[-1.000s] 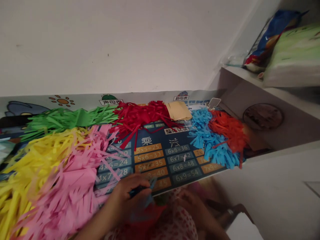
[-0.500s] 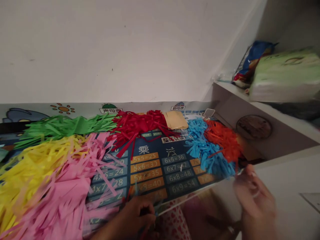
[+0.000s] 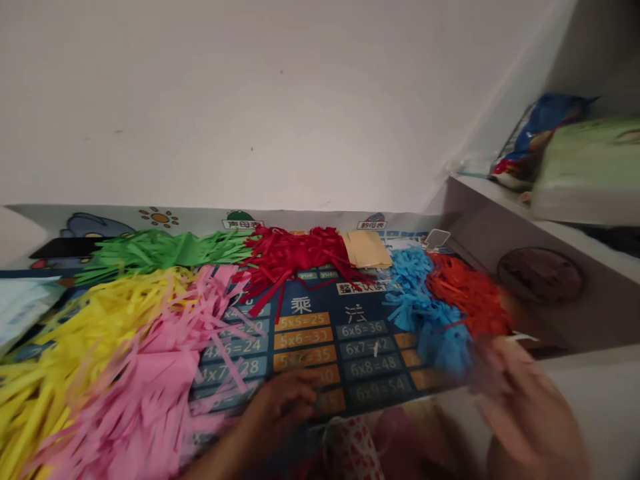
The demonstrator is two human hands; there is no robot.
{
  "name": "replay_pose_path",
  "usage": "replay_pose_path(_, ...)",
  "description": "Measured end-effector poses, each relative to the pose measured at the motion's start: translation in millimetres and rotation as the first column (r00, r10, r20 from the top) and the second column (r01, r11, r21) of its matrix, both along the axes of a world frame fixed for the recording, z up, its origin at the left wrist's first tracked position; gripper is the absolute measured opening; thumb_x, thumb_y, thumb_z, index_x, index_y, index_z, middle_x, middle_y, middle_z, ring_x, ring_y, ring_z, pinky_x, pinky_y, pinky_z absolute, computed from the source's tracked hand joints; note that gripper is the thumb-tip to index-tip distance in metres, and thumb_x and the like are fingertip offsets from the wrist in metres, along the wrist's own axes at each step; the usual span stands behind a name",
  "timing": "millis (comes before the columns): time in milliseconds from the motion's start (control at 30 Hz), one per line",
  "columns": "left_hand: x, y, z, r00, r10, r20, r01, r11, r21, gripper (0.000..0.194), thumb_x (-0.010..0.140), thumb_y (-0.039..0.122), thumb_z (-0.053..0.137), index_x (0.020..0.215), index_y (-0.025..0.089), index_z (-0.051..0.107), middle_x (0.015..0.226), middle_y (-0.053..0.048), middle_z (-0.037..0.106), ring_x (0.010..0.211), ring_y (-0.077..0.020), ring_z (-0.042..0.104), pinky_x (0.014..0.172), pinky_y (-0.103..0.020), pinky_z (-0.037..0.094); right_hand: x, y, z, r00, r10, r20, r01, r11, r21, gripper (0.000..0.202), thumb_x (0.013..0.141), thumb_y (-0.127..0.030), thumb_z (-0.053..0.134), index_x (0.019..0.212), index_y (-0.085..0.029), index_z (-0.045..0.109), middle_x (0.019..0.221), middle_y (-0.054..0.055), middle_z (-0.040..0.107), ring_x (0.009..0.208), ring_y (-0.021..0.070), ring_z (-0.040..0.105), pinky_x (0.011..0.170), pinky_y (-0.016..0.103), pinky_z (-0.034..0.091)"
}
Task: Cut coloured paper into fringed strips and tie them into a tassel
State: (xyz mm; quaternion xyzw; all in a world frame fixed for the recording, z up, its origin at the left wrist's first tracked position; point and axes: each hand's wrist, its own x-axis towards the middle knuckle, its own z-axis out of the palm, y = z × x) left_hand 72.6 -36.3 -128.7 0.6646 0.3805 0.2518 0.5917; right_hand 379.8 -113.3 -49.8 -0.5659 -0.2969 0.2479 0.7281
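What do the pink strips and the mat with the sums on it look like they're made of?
Pink strips: probably matte paper, perhaps crepe or tissue; they look thin and flat, and lie in loose, overlapping fringes.
Mat with the sums: a printed sheet, maybe plastic or coated paper, with a smooth, fairly dull surface; which one, I can't tell.

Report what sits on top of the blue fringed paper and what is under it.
Orange fringed paper overlaps the right side of the blue fringed paper. The printed mat shows along its left edge; anything directly beneath the blue strips is covered.
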Motion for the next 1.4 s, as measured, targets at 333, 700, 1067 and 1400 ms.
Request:
replay_pose_path(333, -7, 15, 5.5, 0.7, 0.642, 0.313, -0.183, 0.585, -0.79, 0.035, 0.049, 0.027, 0.092, 0.071, 0.014, 0.068, 0.059, -0.001, 0.068, 0.051, -0.0115, 0.06, 0.054, -0.021, 0.048, -146, 54, -58.2, 0.798, 0.505, 0.329, -0.407, 0.854, -0.324, 0.018, 0.083, -0.036, 0.063, 0.081, -0.027, 0.078, 0.077, 0.002, 0.075, 0.071, 0.0189, 0.069, 0.064, 0.025, 0.055)
replay_pose_path(700, -11, 22, -3.6, 0.672, 0.637, 0.377, -0.063, 0.556, -0.828, 0.032, 0.056, 0.025, 0.09, 0.076, 0.012, 0.069, 0.061, -0.002, 0.067, 0.053, -0.011, 0.061, 0.055, -0.021, 0.05, -155, 58, -49.4, 0.762, 0.464, 0.452, -0.407, 0.886, -0.224, 0.014, 0.075, -0.023, 0.068, 0.068, -0.03, 0.077, 0.063, -0.003, 0.073, 0.054, 0.0145, 0.068, 0.051, 0.017, 0.053)
replay_pose_path(1067, -11, 17, -6.8, 0.706, 0.615, 0.351, -0.04, 0.53, -0.847, 0.035, 0.055, 0.025, 0.09, 0.08, 0.012, 0.068, 0.061, -0.002, 0.067, 0.051, -0.0111, 0.061, 0.053, -0.021, 0.05, -146, 49, -60.5, 0.768, 0.476, 0.429, -0.402, 0.879, -0.256, 0.014, 0.077, -0.028, 0.067, 0.068, -0.029, 0.077, 0.065, 0.0, 0.074, 0.057, 0.0165, 0.069, 0.051, 0.02, 0.053)
replay_pose_path(1400, -13, 12, 4.3, 0.674, 0.663, 0.326, -0.054, 0.484, -0.873, 0.038, 0.049, 0.022, 0.093, 0.077, 0.011, 0.07, 0.06, -0.001, 0.068, 0.049, -0.011, 0.062, 0.052, -0.021, 0.052, -137, 45, -74.7, 0.862, 0.41, 0.299, -0.296, 0.885, -0.36, 0.013, 0.071, -0.034, 0.07, 0.063, -0.026, 0.076, 0.063, 0.001, 0.072, 0.057, 0.0175, 0.068, 0.054, 0.022, 0.054)
